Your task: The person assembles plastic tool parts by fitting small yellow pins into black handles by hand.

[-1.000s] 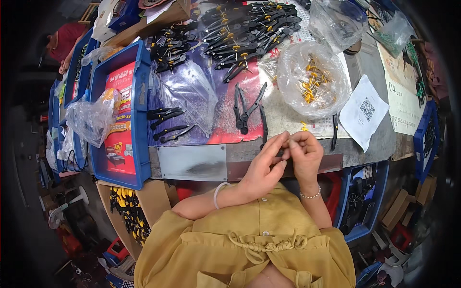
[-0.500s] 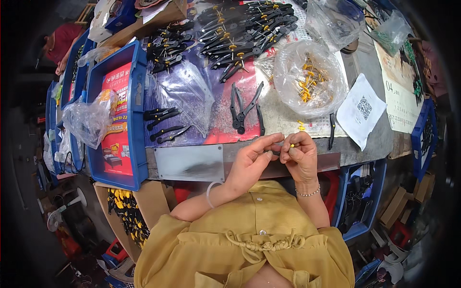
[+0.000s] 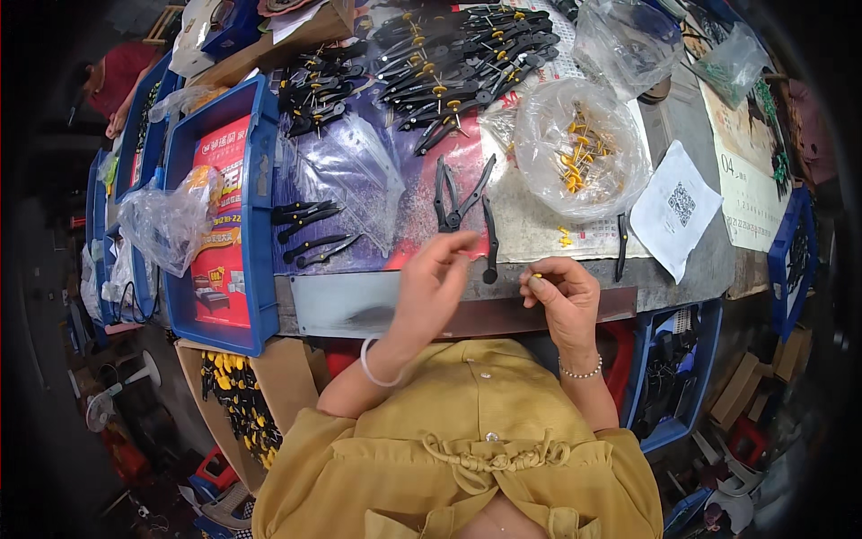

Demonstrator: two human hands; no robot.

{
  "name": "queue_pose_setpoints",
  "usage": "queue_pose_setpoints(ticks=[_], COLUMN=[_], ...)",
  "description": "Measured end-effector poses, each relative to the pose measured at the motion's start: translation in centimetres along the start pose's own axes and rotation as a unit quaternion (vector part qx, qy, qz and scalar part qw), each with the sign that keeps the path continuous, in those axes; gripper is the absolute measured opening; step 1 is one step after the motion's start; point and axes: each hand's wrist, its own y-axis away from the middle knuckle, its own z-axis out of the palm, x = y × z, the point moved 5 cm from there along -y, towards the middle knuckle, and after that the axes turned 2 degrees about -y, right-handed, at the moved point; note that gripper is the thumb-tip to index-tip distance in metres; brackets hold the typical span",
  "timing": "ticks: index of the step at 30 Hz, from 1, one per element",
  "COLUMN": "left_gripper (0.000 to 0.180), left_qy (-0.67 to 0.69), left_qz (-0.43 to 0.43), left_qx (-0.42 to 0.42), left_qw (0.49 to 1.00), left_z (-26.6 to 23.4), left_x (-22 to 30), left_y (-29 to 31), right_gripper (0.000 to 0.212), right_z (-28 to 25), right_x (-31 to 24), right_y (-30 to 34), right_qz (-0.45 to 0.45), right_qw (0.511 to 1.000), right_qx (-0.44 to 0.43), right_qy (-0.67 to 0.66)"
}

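My right hand is closed, thumb and fingers pinching a small yellow piece above the table's front edge. My left hand is empty as far as I see, its fingers stretched out and slightly apart. Those fingertips reach over the joint end of a black pliers-like tool lying with its arms spread; they partly hide it, and contact cannot be judged. Beside it lies a single slim black tool half. Small yellow bits are on the paper beyond my right hand.
A clear plastic bag holds yellow-headed metal pins. Black tools with yellow-headed pins are piled at the back. A blue tray and several black tools are at left; a white printed sheet lies right.
My hands were together, fingers meeting around a small dark part and the yellow piece. Now the left has moved away, left and forward to the spread tool; the right stays with the yellow piece.
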Motion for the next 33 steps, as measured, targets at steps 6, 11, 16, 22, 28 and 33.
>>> queue_pose_setpoints(ticks=[6,11,16,22,28,33], left_gripper=[0.031,0.033,0.027,0.033,0.031,0.031], left_qy=[-0.401,-0.529,-0.63,-0.503,0.309,0.301], left_qz=[0.231,0.228,0.202,0.248,-0.144,-0.143], left_qx=[0.103,0.11,0.094,0.12,-0.097,-0.077], left_qw=[0.88,0.81,0.744,0.819,0.935,0.94], left_z=[-1.0,1.3,2.1,0.1,-1.0,-0.5], left_x=[3.1,3.0,2.7,2.7,0.7,0.1], left_y=[-2.4,-5.4,-6.7,-5.8,-2.6,0.0], right_gripper=[0.011,0.012,0.009,0.009,0.009,0.011], right_z=[-0.2,0.0,-0.6,-0.2,0.2,0.8], right_x=[1.2,1.5,1.7,1.7,2.0,2.1], right_y=[0.1,0.3,0.3,0.2,0.1,0.1], right_qz=[0.08,0.098,0.068,0.117,0.146,0.164], right_qw=[0.995,0.99,0.992,0.973,0.962,0.963], right_qx=[0.029,0.055,0.063,0.039,0.019,0.018], right_qy=[-0.05,-0.083,-0.084,-0.194,-0.231,-0.213])
